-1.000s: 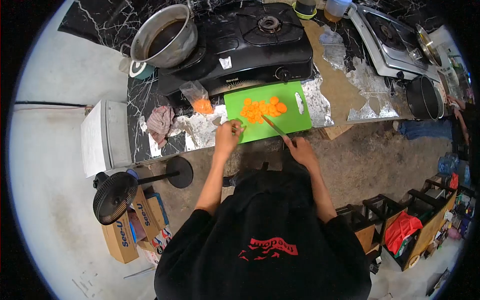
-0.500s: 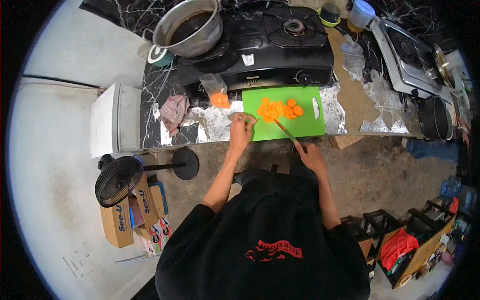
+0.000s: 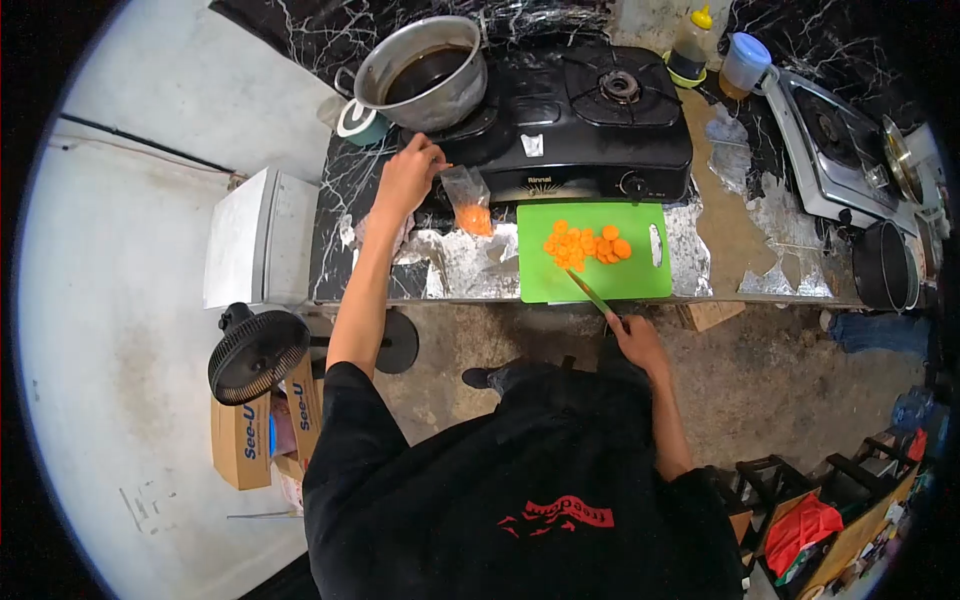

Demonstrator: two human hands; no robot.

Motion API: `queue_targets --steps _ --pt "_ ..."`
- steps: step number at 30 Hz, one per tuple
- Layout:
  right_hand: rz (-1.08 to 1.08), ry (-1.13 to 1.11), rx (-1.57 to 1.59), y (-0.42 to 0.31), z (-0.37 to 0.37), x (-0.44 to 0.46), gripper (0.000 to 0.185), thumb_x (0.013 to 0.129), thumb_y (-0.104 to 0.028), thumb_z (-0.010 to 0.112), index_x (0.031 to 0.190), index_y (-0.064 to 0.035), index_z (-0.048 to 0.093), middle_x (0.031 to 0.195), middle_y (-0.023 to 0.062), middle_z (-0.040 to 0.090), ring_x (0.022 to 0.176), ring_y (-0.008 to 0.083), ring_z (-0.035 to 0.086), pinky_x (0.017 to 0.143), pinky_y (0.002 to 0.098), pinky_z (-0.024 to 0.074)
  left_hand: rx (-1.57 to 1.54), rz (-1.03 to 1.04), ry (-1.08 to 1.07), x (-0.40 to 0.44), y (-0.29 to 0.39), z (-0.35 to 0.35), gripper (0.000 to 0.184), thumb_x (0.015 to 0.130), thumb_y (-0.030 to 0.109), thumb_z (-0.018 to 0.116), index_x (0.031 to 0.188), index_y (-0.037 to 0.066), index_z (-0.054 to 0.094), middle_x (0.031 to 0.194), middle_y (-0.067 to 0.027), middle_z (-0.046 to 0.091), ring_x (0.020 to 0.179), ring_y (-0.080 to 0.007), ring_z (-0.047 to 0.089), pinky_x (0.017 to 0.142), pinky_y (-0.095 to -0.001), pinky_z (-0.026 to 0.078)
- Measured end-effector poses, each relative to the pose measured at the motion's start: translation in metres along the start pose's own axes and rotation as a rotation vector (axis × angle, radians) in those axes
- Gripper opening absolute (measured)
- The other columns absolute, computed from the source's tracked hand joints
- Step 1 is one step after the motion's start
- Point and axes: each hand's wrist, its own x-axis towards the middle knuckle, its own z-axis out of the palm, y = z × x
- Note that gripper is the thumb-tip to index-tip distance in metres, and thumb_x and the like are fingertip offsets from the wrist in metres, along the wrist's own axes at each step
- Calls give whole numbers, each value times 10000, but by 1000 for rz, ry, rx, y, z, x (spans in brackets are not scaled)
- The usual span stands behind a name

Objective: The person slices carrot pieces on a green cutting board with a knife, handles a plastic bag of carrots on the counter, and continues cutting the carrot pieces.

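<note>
My right hand (image 3: 641, 346) grips a knife (image 3: 592, 292), its blade tip resting by the carrot slices at the near part of the green cutting board (image 3: 625, 282). Orange carrot slices (image 3: 572, 244) lie in a loose pile, with rounder ones at its right. My left hand (image 3: 410, 175) is raised to the stove's front left corner, fingers pinched on a small orange carrot piece (image 3: 447, 167). Just right of and below those fingers stands a clear plastic bag (image 3: 467, 195) with orange carrot bits in the bottom. My left forearm partly covers a cloth (image 3: 403, 235).
A black gas stove (image 3: 600, 150) spans the back, bearing a metal pot (image 3: 440, 95) of dark liquid on its left burner. A lidded container (image 3: 360, 122) stands beside the pot. Farther right are a sauce bottle (image 3: 690, 45), a jug (image 3: 745, 65) and a second stove (image 3: 835, 150). A fan (image 3: 258, 355) stands left.
My left hand has moved from the board's left edge up and left, over beside the plastic bag. The knife stays in my right hand near the slices. The whole view has shifted slightly.
</note>
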Motion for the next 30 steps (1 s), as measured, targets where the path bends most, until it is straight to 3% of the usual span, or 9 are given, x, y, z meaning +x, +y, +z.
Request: queue_targets --steps 12,15,21,23,24,25,27,30 --pt "-36 67 34 -4 0 -9 589 904 -490 470 809 72 622 813 285 604 824 437 592 726 504 453 22 -2 -39 -2 2 8 92 806 110 622 869 46 646 925 -99 571 779 -327 613 669 -417 488" --pt "-66 70 15 2 6 -5 607 909 -493 459 806 84 618 803 293 598 816 442 588 727 505 452 -28 -42 84 -6 5 6 80 814 125 598 852 73 646 841 -114 565 761 -338 605 642 -438 477" --pt "3 81 62 8 12 -2 632 931 -470 428 779 119 598 775 326 574 799 461 580 705 515 445 -334 -129 114 -24 51 17 87 794 69 633 870 27 643 808 -119 599 681 -264 622 588 -349 475" --pt "17 67 103 6 11 -3 629 936 -462 420 772 119 597 769 327 571 791 464 579 700 516 442 -599 -99 88 -40 74 49 109 821 95 638 904 25 650 815 -119 617 666 -211 617 599 -317 480" --pt "-20 98 133 6 12 -3 631 940 -458 415 758 119 595 756 325 571 776 464 580 698 512 442 -708 -191 -39 -47 86 65 161 816 123 659 944 25 649 805 -104 614 700 -185 607 612 -298 479" --pt "-54 131 163 7 13 -2 633 943 -453 410 743 119 592 744 322 572 760 464 581 695 508 441 -676 -153 -116 -53 98 74 260 810 146 676 1045 46 630 855 -93 600 772 -167 611 663 -283 481" --pt "-30 181 158 11 18 2 630 946 -449 406 732 113 594 714 306 575 738 449 589 691 494 447 -717 -191 -240 -68 112 112 365 803 169 687 1139 71 584 994 -115 564 913 -207 592 741 -323 483" --pt "50 210 224 -4 17 -9 628 949 -446 405 705 102 592 652 268 574 690 412 604 677 467 458 -659 -182 -237 -86 130 151 441 787 183 702 1189 92 546 1101 -141 511 1006 -269 552 810 -376 470"
